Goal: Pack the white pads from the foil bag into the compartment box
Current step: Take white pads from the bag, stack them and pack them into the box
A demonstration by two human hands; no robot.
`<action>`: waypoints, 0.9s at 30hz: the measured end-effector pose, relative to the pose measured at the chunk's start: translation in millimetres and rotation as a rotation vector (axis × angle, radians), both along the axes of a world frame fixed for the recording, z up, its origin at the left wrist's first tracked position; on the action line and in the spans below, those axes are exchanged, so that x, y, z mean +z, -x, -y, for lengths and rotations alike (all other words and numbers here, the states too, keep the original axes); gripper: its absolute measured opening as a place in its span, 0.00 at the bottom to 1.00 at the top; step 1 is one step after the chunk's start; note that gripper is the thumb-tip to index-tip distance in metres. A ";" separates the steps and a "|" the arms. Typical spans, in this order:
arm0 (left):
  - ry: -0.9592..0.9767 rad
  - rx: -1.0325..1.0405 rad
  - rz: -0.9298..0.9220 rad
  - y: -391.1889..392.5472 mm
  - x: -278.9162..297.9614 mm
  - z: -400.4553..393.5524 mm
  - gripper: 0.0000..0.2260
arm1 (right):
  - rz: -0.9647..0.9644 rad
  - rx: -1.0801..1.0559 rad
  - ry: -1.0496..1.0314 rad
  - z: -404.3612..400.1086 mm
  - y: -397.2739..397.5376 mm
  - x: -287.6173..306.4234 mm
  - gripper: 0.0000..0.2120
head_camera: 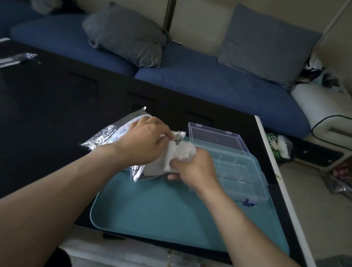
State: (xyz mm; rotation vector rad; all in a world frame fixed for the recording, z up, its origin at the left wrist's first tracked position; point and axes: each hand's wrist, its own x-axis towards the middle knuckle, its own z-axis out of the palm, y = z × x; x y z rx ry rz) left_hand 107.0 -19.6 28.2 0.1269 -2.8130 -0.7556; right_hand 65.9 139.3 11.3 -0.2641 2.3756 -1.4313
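Observation:
A crinkled silver foil bag (112, 131) lies on the black table, its mouth over the teal tray's far left corner. My left hand (144, 142) grips the bag at its opening. My right hand (192, 169) is closed on a bunch of white pads (181, 154) at the bag's mouth. The clear compartment box (243, 178) stands on the tray just right of my right hand, its lid (217, 138) folded open at the back. Its compartments look empty as far as I can see.
The teal tray (171, 213) sits near the table's front right. Another foil wrapper (5, 61) lies at the far left of the black table (26, 124). A blue sofa (200, 80) with grey cushions runs behind. Bags lie on the floor at right.

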 end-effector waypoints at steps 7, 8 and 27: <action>0.103 -0.060 0.056 -4.9 6.5 -12.7 0.20 | 0.211 -0.008 0.243 -44.5 14.3 14.1 0.09; 0.124 -0.084 0.057 -5.4 6.5 -15.9 0.22 | 0.221 -0.014 0.250 -48.4 15.6 15.2 0.08; -0.212 -0.136 -0.163 -5.8 7.6 -54.0 0.06 | 0.221 0.107 0.380 -71.1 14.4 26.8 0.15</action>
